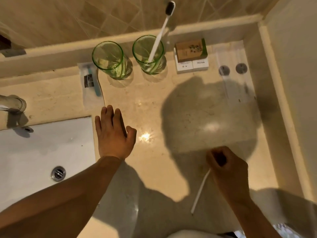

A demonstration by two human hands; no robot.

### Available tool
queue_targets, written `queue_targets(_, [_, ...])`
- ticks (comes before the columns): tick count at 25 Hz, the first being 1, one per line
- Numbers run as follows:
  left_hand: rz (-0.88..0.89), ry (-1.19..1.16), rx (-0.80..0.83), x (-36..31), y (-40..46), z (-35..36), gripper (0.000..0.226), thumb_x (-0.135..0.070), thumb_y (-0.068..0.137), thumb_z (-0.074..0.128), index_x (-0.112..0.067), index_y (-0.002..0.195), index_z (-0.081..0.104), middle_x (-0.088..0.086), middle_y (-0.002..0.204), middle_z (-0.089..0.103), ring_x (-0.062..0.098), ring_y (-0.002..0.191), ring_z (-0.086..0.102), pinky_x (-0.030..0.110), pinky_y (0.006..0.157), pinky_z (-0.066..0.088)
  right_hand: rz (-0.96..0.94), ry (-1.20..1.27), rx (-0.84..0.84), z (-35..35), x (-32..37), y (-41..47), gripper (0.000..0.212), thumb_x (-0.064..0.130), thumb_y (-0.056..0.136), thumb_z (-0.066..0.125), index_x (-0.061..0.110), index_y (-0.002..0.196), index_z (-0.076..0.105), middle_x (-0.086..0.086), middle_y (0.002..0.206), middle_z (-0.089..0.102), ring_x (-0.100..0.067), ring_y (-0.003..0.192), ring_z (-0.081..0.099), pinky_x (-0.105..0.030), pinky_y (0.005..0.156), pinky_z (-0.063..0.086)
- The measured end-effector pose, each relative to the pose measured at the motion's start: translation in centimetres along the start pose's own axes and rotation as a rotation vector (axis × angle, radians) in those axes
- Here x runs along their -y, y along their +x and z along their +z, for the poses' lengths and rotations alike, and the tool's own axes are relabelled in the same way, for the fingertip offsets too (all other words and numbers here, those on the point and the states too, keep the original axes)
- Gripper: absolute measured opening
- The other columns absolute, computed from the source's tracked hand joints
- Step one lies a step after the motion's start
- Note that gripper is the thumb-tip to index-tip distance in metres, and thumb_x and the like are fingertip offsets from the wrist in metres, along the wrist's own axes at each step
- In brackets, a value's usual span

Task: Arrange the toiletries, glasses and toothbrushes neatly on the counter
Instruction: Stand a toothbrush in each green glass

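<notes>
Gripping the second toothbrush (200,191), the right hand (226,169) should lower it handle-first into the empty glass (109,60); left hand (113,133) open.

Along the back of the bench (154,103), upper frame, left to right: a razor packet (91,83), an empty glass (110,60), a glass (150,54) holding a toothbrush (160,33), stacked boxes (191,55), and a clear packet (234,71). The sink (34,152) sits lower left. A second toothbrush (200,191) is at lower right.

"HOTEL" stands upside down on the right white box (200,64); other print is illegible
</notes>
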State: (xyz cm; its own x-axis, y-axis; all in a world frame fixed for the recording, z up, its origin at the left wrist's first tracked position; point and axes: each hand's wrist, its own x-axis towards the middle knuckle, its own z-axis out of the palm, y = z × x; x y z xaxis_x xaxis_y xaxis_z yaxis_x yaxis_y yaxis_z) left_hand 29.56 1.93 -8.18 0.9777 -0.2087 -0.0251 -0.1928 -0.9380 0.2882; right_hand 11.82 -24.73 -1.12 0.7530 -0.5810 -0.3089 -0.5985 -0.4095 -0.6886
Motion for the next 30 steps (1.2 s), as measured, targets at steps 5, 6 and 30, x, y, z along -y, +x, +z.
queue_targets(5, [-0.014, -0.001, 0.009, 0.1, 0.0, -0.1, 0.069, -0.037, 0.093, 0.042, -0.002, 0.152, 0.037, 0.018, 0.164, 0.027, 0.031, 0.157, 0.012, 0.052, 0.128, 0.005, 0.169, -0.285, 0.110, -0.8, -3.5, -3.6, 0.038, 0.058, 0.079, 0.073, 0.030, 0.060, 0.056, 0.014, 0.051, 0.058, -0.002, 0.048, 0.056, -0.020, 0.049, 0.035])
queue_targets(6, [-0.017, -0.005, 0.011, 0.1, 0.0, -0.1, 0.069, -0.038, 0.093, 0.042, -0.002, 0.152, 0.037, 0.018, 0.165, 0.026, 0.030, 0.157, 0.012, 0.051, 0.128, 0.004, 0.178, -0.304, 0.133, -0.6, -3.4, -3.7, 0.039, 0.062, 0.077, 0.072, 0.032, 0.059, 0.057, 0.016, 0.050, 0.058, -0.002, 0.048, 0.057, -0.017, 0.050, 0.034])
queue_targets(30, [-0.010, 0.065, 0.030, 0.1, 0.2, 0.1, 0.071, -0.041, 0.089, 0.047, -0.006, 0.151, 0.044, 0.015, 0.166, 0.029, 0.028, 0.158, 0.014, 0.051, 0.128, 0.009, -0.269, 0.611, 0.301, 8.0, 25.3, 14.6, 0.015, 0.017, 0.095, 0.063, 0.017, 0.093, 0.078, -0.003, 0.071, 0.072, -0.010, 0.062, 0.062, -0.024, 0.060, 0.052])
